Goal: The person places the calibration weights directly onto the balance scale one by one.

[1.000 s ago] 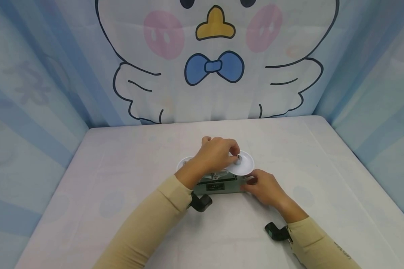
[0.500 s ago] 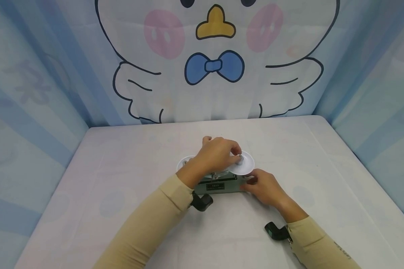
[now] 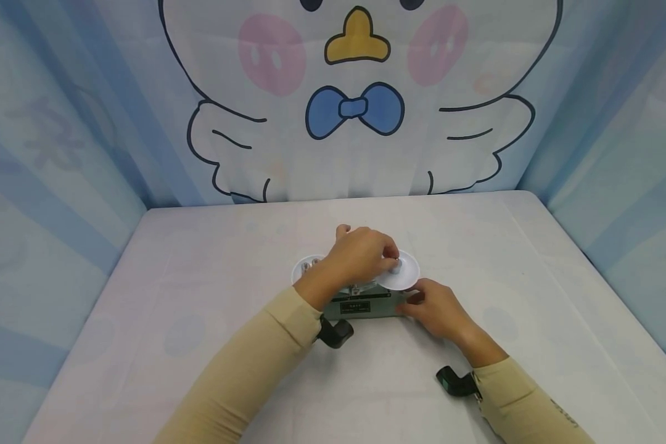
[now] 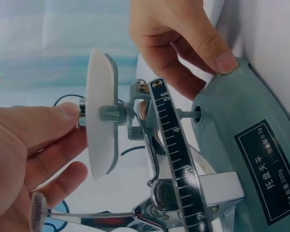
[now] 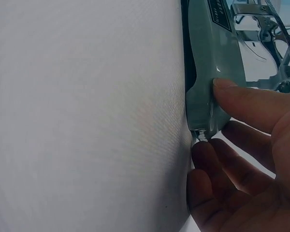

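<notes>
A green tray balance scale (image 3: 372,306) with two white pans stands on the table. My left hand (image 3: 357,256) reaches across it. Its thumb and fingers pinch a small metal weight (image 4: 82,112) against the right pan (image 3: 407,277); the fingers cover most of the weight. In the left wrist view the graduated beam (image 4: 176,145) shows below that pan. My right hand (image 3: 435,310) holds the right end of the base, the thumb on its front and the fingers curled around its end. On the left pan (image 3: 296,271), partly hidden by my left wrist, stand small metal pieces (image 3: 306,267).
A pale cloth covers the table (image 3: 200,345). A printed curtain (image 3: 355,160) hangs behind it, and blue-white curtains (image 3: 50,185) close in the sides. Each wrist carries a black camera mount (image 3: 335,333).
My left hand has shifted slightly to the right with the weight, which sits a little further right over the right pan. The right hand stays where it was.
</notes>
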Action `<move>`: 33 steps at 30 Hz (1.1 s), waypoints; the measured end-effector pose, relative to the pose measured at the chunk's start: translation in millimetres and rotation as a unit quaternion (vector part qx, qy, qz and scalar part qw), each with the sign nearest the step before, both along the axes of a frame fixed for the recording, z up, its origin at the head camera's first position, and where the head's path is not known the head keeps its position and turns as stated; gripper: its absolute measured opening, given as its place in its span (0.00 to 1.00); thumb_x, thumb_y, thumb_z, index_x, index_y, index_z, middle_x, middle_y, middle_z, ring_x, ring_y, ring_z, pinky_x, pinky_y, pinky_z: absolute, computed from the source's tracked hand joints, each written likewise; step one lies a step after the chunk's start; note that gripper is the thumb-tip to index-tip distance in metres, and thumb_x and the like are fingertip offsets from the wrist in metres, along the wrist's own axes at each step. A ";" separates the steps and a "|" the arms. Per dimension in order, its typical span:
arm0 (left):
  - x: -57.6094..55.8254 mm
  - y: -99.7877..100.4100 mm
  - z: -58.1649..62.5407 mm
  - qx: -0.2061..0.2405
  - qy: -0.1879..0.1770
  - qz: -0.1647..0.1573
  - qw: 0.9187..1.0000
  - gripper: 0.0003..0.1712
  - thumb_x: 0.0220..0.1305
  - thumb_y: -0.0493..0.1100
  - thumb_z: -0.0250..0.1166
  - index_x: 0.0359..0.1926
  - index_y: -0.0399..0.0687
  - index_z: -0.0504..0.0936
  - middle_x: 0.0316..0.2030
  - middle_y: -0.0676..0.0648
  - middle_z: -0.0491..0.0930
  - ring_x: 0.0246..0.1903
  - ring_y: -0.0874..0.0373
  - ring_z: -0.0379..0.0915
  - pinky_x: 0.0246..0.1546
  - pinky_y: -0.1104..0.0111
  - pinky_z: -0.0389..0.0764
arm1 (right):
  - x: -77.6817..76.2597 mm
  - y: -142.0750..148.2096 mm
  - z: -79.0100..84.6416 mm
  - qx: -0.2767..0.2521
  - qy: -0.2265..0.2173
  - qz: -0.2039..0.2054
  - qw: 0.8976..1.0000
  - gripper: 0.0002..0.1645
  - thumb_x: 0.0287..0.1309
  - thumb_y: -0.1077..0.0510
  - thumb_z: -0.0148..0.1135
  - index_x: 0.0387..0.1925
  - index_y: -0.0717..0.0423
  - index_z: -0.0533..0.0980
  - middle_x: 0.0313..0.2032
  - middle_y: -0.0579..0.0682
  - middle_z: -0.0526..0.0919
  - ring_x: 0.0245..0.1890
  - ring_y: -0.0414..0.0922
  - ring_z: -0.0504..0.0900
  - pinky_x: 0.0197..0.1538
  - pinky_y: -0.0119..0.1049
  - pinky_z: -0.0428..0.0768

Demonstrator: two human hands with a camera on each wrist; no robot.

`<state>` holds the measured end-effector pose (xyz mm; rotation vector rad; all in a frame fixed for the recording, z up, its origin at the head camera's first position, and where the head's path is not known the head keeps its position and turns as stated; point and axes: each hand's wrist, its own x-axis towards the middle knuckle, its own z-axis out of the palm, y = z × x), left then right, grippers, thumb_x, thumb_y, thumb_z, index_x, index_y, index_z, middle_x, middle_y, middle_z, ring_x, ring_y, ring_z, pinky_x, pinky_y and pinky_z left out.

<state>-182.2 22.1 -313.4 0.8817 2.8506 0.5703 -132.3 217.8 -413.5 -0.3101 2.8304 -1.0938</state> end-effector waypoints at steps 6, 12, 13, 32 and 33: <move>0.2 -0.5 -1.5 -0.011 -0.001 0.007 1.000 0.13 0.67 0.51 0.67 0.49 0.56 0.88 0.43 0.58 0.86 0.48 0.60 0.75 0.63 0.44 0.56 | 1.1 -0.3 0.7 0.004 0.004 0.002 1.000 0.25 0.54 0.55 0.74 0.49 0.65 0.79 0.44 0.57 0.85 0.44 0.54 0.84 0.47 0.51 0.81; 0.2 -1.0 -1.9 -0.008 0.002 0.006 1.000 0.12 0.68 0.52 0.67 0.49 0.56 0.88 0.43 0.59 0.86 0.48 0.60 0.75 0.63 0.44 0.56 | 0.5 -0.1 -0.2 0.006 0.002 -0.001 1.000 0.25 0.54 0.56 0.73 0.51 0.65 0.78 0.45 0.57 0.85 0.45 0.55 0.84 0.48 0.52 0.81; 0.3 -1.2 -1.9 -0.007 0.003 0.005 1.000 0.12 0.68 0.51 0.67 0.49 0.56 0.88 0.43 0.59 0.86 0.48 0.60 0.75 0.63 0.44 0.56 | 0.4 -0.2 -0.5 0.005 0.001 -0.001 1.000 0.25 0.54 0.56 0.73 0.51 0.65 0.78 0.46 0.57 0.85 0.45 0.55 0.84 0.48 0.52 0.81; 2.0 -7.4 4.3 -0.005 -0.010 0.020 1.000 0.18 0.66 0.53 0.68 0.55 0.57 0.86 0.48 0.59 0.85 0.51 0.59 0.75 0.62 0.47 0.58 | 0.8 -1.9 -2.0 0.006 0.001 -0.002 1.000 0.26 0.54 0.57 0.73 0.52 0.66 0.78 0.46 0.59 0.85 0.45 0.56 0.84 0.48 0.52 0.82; 2.1 -10.3 6.0 -0.003 -0.008 0.018 1.000 0.19 0.66 0.53 0.68 0.56 0.56 0.85 0.49 0.58 0.85 0.52 0.59 0.75 0.61 0.48 0.60 | 0.9 -2.2 -1.8 0.006 0.001 -0.002 1.000 0.26 0.54 0.57 0.73 0.52 0.66 0.78 0.46 0.59 0.84 0.45 0.56 0.84 0.48 0.53 0.82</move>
